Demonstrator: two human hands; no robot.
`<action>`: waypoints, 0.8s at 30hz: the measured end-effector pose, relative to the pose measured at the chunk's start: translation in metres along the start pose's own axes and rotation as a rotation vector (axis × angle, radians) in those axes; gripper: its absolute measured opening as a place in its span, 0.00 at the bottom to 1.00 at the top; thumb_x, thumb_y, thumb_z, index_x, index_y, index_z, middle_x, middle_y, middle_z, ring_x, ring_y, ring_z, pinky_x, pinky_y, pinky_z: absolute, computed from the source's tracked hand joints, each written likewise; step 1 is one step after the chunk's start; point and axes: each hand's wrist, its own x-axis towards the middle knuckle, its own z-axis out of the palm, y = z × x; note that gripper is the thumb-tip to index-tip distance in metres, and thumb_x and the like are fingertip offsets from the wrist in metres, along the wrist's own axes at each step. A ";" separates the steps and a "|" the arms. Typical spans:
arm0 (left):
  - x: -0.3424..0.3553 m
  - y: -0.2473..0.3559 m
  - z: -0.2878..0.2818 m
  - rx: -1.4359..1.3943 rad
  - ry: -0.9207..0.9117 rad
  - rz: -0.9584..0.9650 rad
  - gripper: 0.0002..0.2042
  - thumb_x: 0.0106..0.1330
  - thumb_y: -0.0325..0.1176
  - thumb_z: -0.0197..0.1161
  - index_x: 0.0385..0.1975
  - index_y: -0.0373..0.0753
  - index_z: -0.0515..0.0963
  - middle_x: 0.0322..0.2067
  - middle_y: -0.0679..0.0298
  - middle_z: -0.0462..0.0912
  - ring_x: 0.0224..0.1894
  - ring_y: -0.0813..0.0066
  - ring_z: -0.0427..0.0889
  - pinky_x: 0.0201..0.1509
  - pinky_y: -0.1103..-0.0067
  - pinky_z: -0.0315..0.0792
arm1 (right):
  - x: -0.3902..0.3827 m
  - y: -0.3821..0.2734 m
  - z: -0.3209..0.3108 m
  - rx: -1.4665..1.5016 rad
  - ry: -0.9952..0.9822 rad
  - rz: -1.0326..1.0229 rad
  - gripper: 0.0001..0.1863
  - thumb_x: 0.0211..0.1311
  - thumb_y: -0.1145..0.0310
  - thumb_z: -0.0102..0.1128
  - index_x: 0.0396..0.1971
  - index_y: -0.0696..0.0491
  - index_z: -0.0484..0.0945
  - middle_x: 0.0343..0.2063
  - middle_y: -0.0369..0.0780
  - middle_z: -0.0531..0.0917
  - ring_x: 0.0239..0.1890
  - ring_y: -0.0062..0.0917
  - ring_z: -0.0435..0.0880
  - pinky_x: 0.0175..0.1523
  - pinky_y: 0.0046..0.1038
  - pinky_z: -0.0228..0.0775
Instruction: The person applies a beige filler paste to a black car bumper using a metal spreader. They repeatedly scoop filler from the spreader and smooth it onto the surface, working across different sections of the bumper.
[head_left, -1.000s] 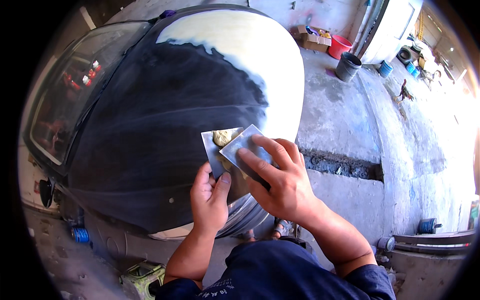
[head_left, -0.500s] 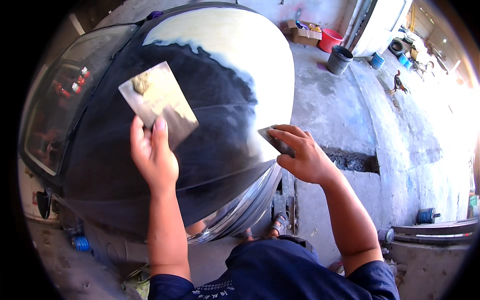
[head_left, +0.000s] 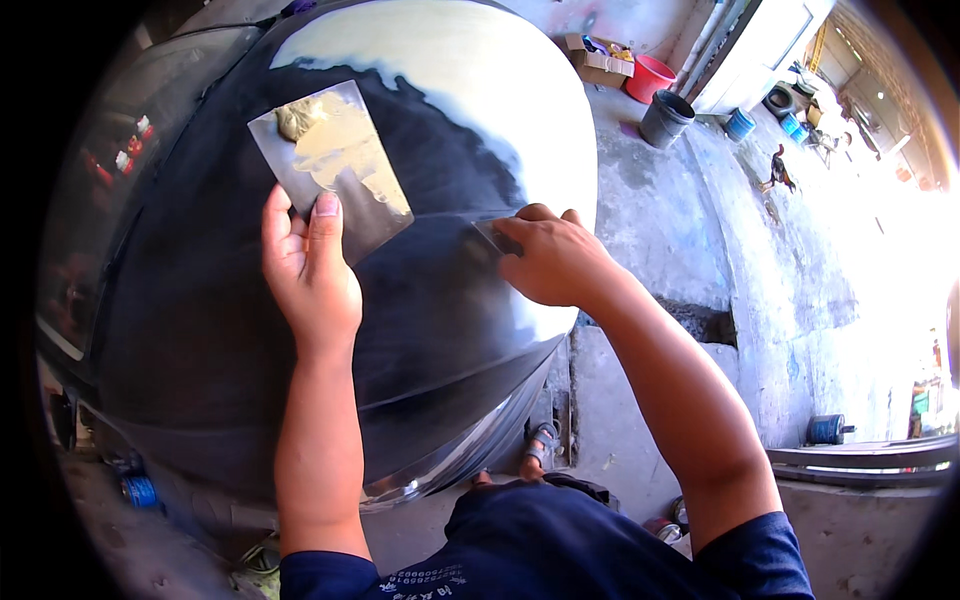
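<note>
Both hands have drawn apart: left hand (head_left: 310, 275) grips a metal plate (head_left: 330, 165) smeared with filler, lifted over the dark car hood (head_left: 200, 330); right hand (head_left: 550, 260) presses what looks like a spreader (head_left: 493, 236) on the hood, fingers closed, near the pale patch's edge.

A concrete floor (head_left: 660, 210) runs along the right, sunlit and washed out toward the far edge. At the top sits a cardboard box (head_left: 592, 58), just beside it a red tub (head_left: 652, 76), and near that a dark bucket (head_left: 664, 118). A blue can (head_left: 740, 125) stands further right, with a tyre (head_left: 780, 98) behind it. What looks like a rooster (head_left: 778, 170) stands nearby. Low right lies another blue can (head_left: 826, 429).
</note>
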 end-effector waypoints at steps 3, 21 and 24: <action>-0.004 0.005 0.003 -0.057 0.014 -0.033 0.17 0.70 0.26 0.52 0.56 0.28 0.65 0.45 0.57 0.78 0.46 0.80 0.75 0.51 0.82 0.68 | 0.008 -0.013 -0.001 -0.039 -0.042 0.042 0.28 0.55 0.60 0.46 0.59 0.49 0.73 0.56 0.45 0.75 0.57 0.35 0.72 0.63 0.32 0.55; -0.005 0.009 -0.001 -0.114 0.069 -0.076 0.16 0.70 0.27 0.53 0.54 0.28 0.67 0.44 0.59 0.79 0.44 0.81 0.75 0.51 0.83 0.68 | 0.025 -0.027 0.003 -0.061 -0.089 0.043 0.27 0.56 0.58 0.47 0.58 0.47 0.74 0.55 0.44 0.75 0.57 0.34 0.71 0.64 0.33 0.54; -0.005 0.007 0.000 -0.092 0.063 -0.062 0.16 0.70 0.28 0.54 0.54 0.28 0.67 0.43 0.59 0.79 0.44 0.81 0.75 0.50 0.82 0.68 | 0.023 -0.028 -0.001 -0.076 -0.124 -0.003 0.28 0.55 0.58 0.48 0.57 0.47 0.74 0.56 0.43 0.75 0.58 0.33 0.71 0.64 0.33 0.54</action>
